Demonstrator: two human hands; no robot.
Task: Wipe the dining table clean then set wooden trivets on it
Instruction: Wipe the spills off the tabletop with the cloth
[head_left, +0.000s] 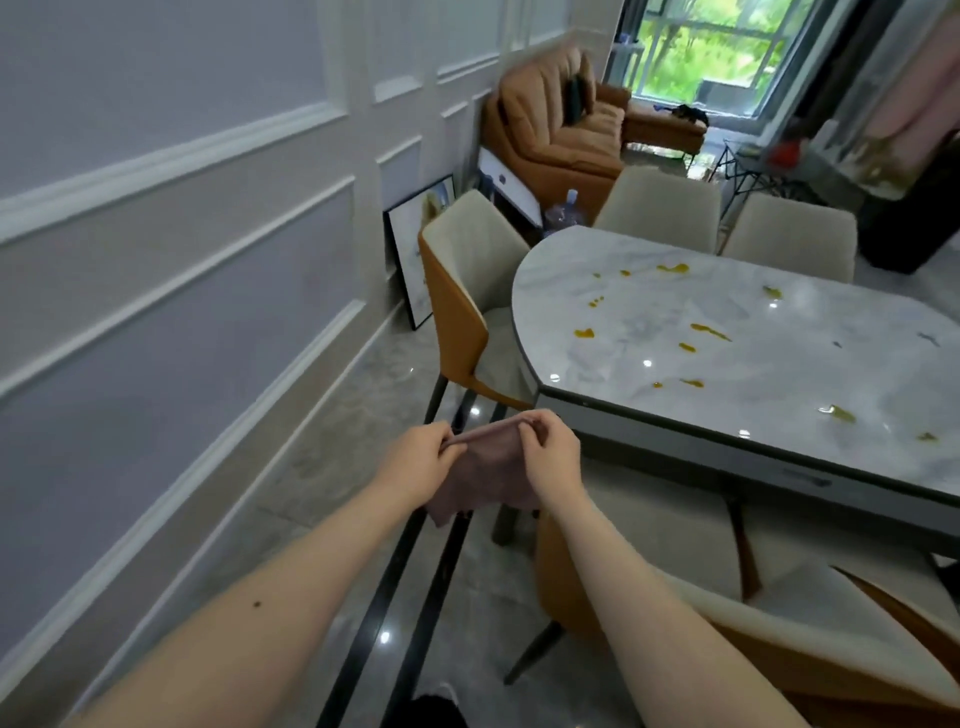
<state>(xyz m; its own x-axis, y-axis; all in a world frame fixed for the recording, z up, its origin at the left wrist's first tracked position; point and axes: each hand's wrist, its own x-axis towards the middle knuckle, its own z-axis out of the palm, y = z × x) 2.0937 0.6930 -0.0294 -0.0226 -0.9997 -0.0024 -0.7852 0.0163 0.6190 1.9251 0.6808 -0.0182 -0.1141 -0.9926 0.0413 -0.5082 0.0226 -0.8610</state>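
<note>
Both grips, left hand (421, 460) and right hand (553, 457), pinching pink cloth (488, 467); beyond, bench (623, 410) still yellow-spattered, unwiped; no trivets visible.

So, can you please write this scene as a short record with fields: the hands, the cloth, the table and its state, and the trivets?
left hand: pinches the top edge of the cloth
right hand: pinches the same edge
dusty-pink wiping cloth: hangs between both hands, in the air, apart from the table
white marble dining table with rounded end: not yet wiped
yellow-orange spills: scattered over the tabletop
wooden trivets: none visible
</note>
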